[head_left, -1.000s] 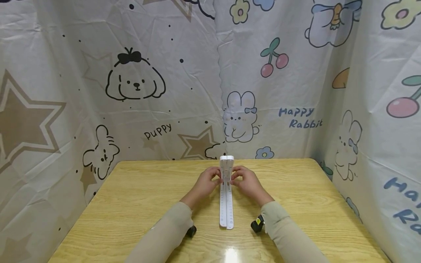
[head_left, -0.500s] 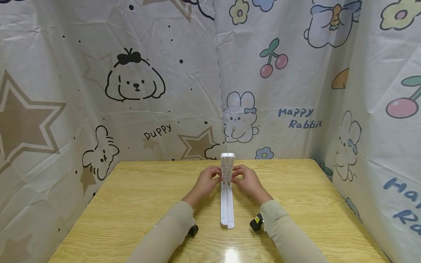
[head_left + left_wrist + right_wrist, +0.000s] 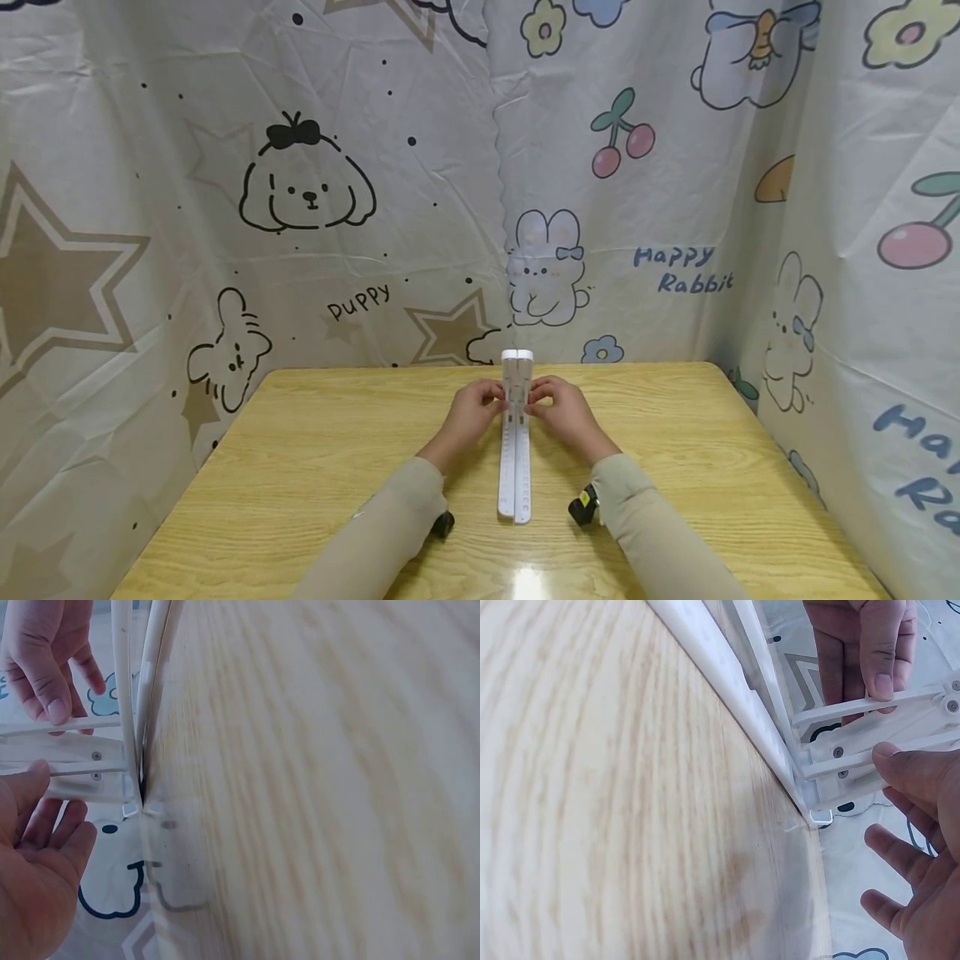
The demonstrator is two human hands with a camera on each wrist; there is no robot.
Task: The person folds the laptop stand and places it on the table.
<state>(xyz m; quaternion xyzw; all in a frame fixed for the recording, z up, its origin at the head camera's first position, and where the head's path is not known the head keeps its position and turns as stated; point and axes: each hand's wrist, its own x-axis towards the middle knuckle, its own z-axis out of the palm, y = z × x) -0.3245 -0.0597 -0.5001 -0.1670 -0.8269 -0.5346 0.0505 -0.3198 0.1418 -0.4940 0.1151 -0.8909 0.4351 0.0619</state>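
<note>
A white folding stand, seemingly plastic, is at the middle of the table in the head view. Two long narrow strips lie side by side toward the person, and an upright part rises at their far end. My left hand pinches the left side of that upright, my right hand its right side. In the left wrist view the left thumb presses a white bar of the stand, near small screws. The right wrist view has the right thumb on another bar, with lower fingers spread.
The stand rests on a wood-grain table. A printed cloth hangs behind the table and along its sides. Black wrist devices sit under both cuffs, close to the tabletop.
The top of the upright part has risen slightly since a second ago. The strips' near ends have shifted by a small amount. Both hands keep their hold in nearly the same place.
</note>
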